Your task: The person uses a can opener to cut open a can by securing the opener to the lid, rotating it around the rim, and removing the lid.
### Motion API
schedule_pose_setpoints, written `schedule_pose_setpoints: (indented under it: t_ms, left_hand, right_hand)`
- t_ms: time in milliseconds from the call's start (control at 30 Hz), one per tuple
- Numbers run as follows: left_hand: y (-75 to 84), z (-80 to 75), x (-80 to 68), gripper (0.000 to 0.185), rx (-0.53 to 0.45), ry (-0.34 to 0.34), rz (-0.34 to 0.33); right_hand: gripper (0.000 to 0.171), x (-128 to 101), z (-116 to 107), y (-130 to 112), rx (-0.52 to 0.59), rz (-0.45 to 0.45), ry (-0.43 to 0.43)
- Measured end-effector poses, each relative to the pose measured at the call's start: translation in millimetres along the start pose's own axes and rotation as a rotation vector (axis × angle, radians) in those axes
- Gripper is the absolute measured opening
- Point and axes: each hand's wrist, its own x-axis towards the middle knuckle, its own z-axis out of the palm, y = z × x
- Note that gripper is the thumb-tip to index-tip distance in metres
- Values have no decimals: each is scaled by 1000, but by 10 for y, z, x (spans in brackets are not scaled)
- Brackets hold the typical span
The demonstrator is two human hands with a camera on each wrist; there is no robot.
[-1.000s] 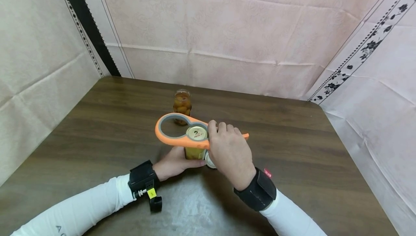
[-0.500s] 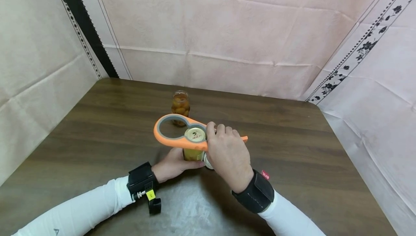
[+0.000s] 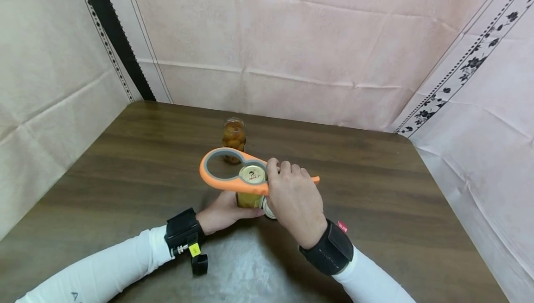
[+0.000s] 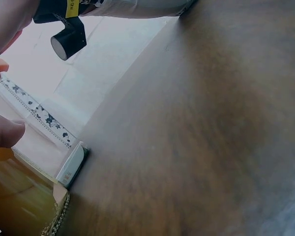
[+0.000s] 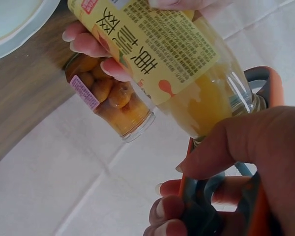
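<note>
A glass bottle of yellow juice [image 3: 248, 198] [image 5: 187, 73] with a yellow label and a gold cap [image 3: 252, 174] stands on the wooden table [image 3: 125, 173]. My left hand [image 3: 223, 210] grips its body from the left, fingers wrapped round the label [image 5: 96, 46]. My right hand [image 3: 294, 198] grips the handle of an orange and grey opener [image 3: 227, 171] [image 5: 263, 162], whose smaller ring sits round the bottle's cap. The opener's larger ring juts out to the left, with nothing in it.
A second glass jar of orange-brown fruit [image 3: 233, 137] [image 5: 113, 101] stands farther back on the table. A small round lid [image 3: 269, 210] [image 4: 73, 164] lies beside the bottle's base. Pink cloth walls [image 3: 292, 39] close in the table on three sides.
Both hands, the bottle and the opener keep almost the same place; only the view shifts slightly.
</note>
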Motion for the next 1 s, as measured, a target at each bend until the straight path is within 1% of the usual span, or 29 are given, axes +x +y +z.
schedule_pose_setpoints:
  t_ms: [167, 367, 700, 767, 1000]
  left_hand:
    - [-2, -1, -1, 73, -5, 3, -22]
    - [16, 4, 6, 72, 8, 0, -11]
    - [33, -18, 30, 75, 14, -12, -36]
    - [38, -18, 28, 75, 18, -15, -32]
    - [28, -30, 27, 75, 32, -13, -52]
  right_hand:
    - [31, 1, 13, 7, -6, -7, 12]
    - [28, 9, 25, 24, -19, -17, 23]
    - [27, 24, 23, 61, 28, -21, -9]
    - [29, 27, 21, 64, 29, -24, -14]
    - [37, 39, 2, 65, 30, -21, -46]
